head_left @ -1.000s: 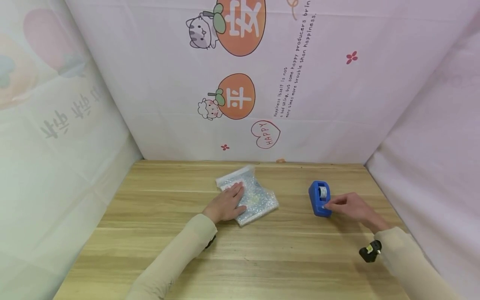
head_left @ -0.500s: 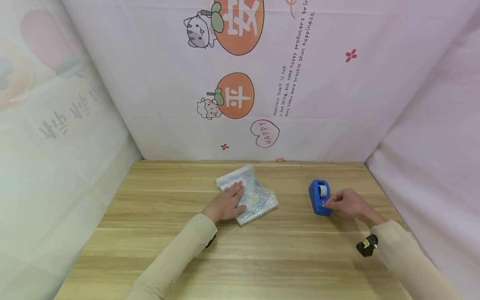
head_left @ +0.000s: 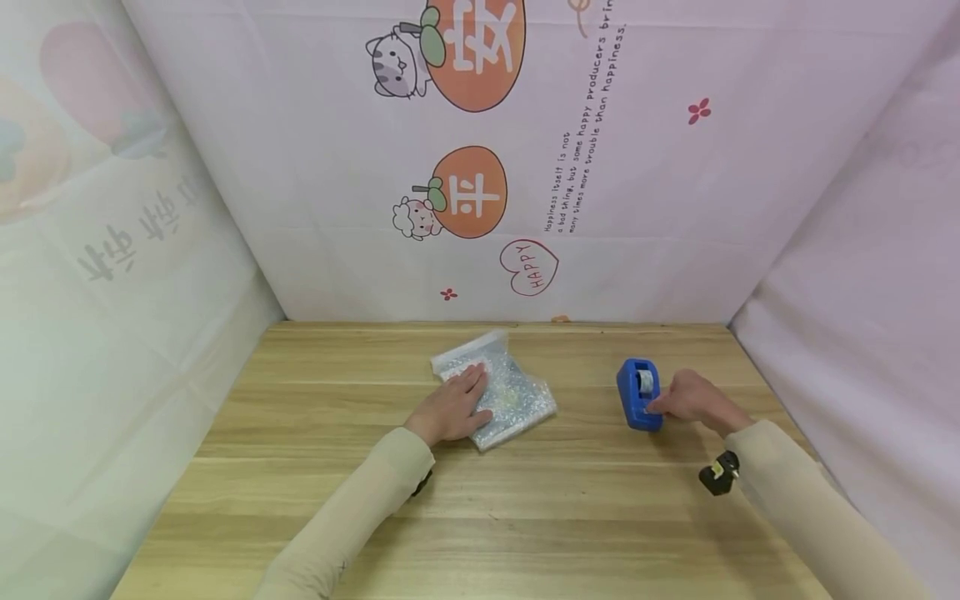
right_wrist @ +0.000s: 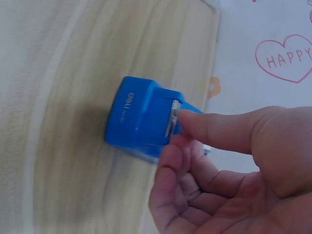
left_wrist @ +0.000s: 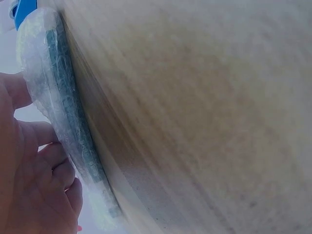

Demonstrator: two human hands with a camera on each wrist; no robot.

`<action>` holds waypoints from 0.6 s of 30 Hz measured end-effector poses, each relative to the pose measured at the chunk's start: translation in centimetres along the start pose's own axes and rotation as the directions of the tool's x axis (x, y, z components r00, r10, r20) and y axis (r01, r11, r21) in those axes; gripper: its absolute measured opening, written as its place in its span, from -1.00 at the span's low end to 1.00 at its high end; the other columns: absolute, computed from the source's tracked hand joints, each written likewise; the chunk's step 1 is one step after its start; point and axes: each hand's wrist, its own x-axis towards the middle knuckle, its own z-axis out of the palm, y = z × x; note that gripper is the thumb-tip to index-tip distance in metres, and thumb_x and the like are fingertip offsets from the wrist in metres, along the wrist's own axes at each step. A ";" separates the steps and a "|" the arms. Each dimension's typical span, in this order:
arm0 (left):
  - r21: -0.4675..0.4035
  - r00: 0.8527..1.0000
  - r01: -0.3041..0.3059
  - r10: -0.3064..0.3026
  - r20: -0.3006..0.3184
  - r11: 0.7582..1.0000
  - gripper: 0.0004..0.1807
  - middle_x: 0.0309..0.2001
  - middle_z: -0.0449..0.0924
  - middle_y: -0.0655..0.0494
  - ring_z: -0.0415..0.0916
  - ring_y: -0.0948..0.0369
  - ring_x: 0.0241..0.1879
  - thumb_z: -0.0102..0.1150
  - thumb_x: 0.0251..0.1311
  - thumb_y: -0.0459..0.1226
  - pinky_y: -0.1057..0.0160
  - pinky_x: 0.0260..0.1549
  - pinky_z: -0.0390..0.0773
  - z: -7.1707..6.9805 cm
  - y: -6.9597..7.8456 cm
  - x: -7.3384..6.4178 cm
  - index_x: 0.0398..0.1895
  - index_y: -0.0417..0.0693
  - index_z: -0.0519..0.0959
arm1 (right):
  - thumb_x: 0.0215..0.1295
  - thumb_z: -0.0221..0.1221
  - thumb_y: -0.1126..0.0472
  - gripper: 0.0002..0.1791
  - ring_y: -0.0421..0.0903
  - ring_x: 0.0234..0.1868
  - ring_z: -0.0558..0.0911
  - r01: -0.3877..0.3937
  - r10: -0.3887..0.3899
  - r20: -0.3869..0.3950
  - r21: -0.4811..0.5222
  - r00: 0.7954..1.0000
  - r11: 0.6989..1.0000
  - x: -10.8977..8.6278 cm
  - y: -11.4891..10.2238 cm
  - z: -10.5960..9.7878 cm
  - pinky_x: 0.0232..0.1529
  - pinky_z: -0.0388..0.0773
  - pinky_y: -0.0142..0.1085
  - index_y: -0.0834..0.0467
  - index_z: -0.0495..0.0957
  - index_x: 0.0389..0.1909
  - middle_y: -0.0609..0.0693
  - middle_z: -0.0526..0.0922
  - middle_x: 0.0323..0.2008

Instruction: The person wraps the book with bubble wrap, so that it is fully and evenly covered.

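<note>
My left hand [head_left: 450, 408] lies with straight fingers on a flat bubble-wrapped package [head_left: 517, 404], resting on the table. In the left wrist view, fingertips touch the crinkled wrap [left_wrist: 41, 63], and a dark teal layer shows through at its edge. Over to the right, my right hand [head_left: 696, 396] is at the front end of a blue tape dispenser [head_left: 640, 422] that holds a roll of tape [head_left: 646, 382]. Thumb and index finger pinch the tape's end right at the metal cutter [right_wrist: 171, 122], as the right wrist view shows; the clear strip itself is mostly hidden by the fingers.
The wooden table [head_left: 360, 358] ends at a printed cloth wall [head_left: 637, 275] behind. White cloth also hangs at the left and right sides. A small black camera [head_left: 719, 473] sits on the right wrist, over the table.
My right wrist and forearm have turned and shifted left and slightly forward, while the fingertips stay at the dispenser's cutter. The left hand and the package keep their place.
</note>
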 end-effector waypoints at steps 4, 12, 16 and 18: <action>0.000 1.000 0.003 -0.003 0.001 1.000 -0.20 0.73 -0.08 -0.19 -0.07 -0.07 0.72 -0.12 0.65 0.05 -0.07 0.69 0.09 0.0 -0.1 0.0 0.68 -0.30 0.03 | 0.38 0.31 0.16 -0.63 -0.23 -0.58 0.47 -0.043 0.042 0.052 0.014 0.998 0.999 0.0 -0.6 -0.7 -0.45 0.47 -0.39 0.17 0.55 -0.63 -0.13 0.51 -0.68; 0.000 1.000 -0.010 0.010 -0.007 1.000 -0.20 0.72 -0.06 -0.23 -0.05 -0.11 0.71 -0.12 0.65 0.04 -0.09 0.67 0.12 0.1 -0.2 0.1 0.67 -0.33 0.05 | 0.47 0.25 0.22 -0.73 -0.27 -0.51 0.58 -0.103 0.070 0.167 0.198 0.983 0.975 -0.1 -0.5 -1.8 -0.42 0.62 -0.45 0.40 0.72 -0.26 -0.07 0.71 -0.51; 0.003 1.000 -0.008 0.008 -0.006 1.000 -0.20 0.72 -0.06 -0.22 -0.04 -0.10 0.71 -0.12 0.64 0.05 -0.08 0.67 0.12 0.2 -0.3 0.2 0.67 -0.32 0.06 | 0.47 0.27 0.23 -0.74 -0.31 -0.48 0.61 -0.135 0.076 0.203 0.294 0.976 0.946 0.1 0.2 -1.7 -0.41 0.62 -0.50 0.42 0.72 -0.19 -0.09 0.73 -0.48; 0.008 1.000 -0.009 0.009 -0.010 1.000 -0.19 0.72 -0.05 -0.22 -0.04 -0.10 0.71 -0.12 0.64 0.05 -0.08 0.67 0.13 0.2 -0.3 0.2 0.67 -0.32 0.06 | 0.48 0.26 0.24 -0.73 -0.33 -0.47 0.61 -0.145 0.071 0.222 0.338 0.973 0.930 0.3 0.7 -1.7 -0.41 0.62 -0.53 0.43 0.70 -0.17 -0.09 0.73 -0.48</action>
